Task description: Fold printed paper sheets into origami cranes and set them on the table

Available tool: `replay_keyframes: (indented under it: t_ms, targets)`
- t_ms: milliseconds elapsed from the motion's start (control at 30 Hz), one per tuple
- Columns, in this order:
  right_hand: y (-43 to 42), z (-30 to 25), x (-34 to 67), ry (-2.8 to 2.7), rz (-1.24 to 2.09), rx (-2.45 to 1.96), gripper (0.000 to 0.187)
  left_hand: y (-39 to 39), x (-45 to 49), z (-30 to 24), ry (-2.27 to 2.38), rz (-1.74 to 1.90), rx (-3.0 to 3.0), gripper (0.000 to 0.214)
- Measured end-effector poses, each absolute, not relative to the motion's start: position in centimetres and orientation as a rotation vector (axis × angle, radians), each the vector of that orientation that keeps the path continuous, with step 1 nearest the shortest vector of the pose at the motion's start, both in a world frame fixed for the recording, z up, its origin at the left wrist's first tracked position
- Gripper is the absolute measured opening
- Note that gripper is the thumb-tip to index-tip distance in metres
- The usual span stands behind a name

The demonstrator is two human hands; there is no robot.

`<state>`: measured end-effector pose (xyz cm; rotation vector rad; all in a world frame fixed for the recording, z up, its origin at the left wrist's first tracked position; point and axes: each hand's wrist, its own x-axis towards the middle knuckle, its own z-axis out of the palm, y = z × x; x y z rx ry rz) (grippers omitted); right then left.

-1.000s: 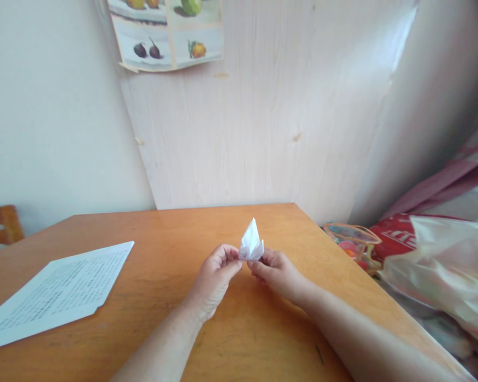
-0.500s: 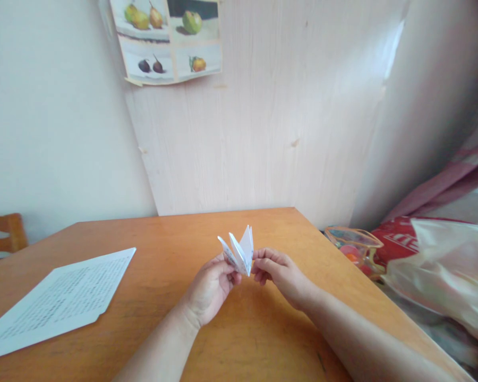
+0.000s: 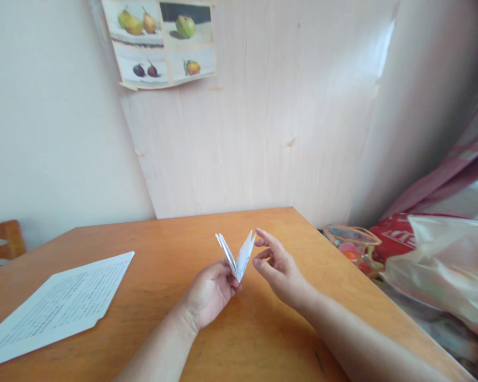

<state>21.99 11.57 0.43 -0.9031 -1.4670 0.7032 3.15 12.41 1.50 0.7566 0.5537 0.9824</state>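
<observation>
A small piece of folded white paper (image 3: 245, 253) is held up above the table, its layers spread in a V with the point facing down. My left hand (image 3: 215, 289) pinches its left layers near the lower point between thumb and fingers. Just right of the paper is my right hand (image 3: 276, 268), its thumb and fingers apart and curved. Its fingertips come close to the paper's right flap; whether they touch it I cannot tell. Some print shows faintly on the paper.
Printed white sheets (image 3: 63, 305) lie on the left of the wooden table (image 3: 175, 239). A chair back (image 3: 3, 239) stands beyond the left edge. Past the right edge are an orange-rimmed clear bag (image 3: 352, 241) and a whitish plastic bag (image 3: 442, 260). Fruit pictures (image 3: 163, 45) hang on the board behind.
My right hand has let go of the paper's right side and opened its fingers. The middle flap now lies against the left layers, leaving one wide gap. The view has shifted slightly.
</observation>
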Motion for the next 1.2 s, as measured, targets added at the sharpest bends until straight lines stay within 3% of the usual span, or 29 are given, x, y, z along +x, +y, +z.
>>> replay_keyframes:
  t_ms: [200,400,700,967,1200]
  targets:
    - [11.4,0.9,22.2,-1.530,0.375,-0.988,0.057,12.3,3.1,1.5,0.556,0.972,0.762,0.007]
    - [11.6,0.9,22.3,-1.593,0.262,-0.994,0.052,12.3,3.0,1.4,0.556,0.976,0.770,0.006]
    - [11.5,0.9,22.8,-1.699,-0.055,-1.193,0.026,12.3,3.1,2.0,0.578,1.051,0.712,0.004]
    - [11.2,1.5,22.9,-1.717,-0.257,-1.259,0.053,12.7,3.2,1.5,0.635,1.026,0.815,0.005]
    - [11.0,1.2,22.8,-1.775,-0.206,-1.157,0.046,12.6,3.3,1.7,0.619,1.039,0.791,0.005]
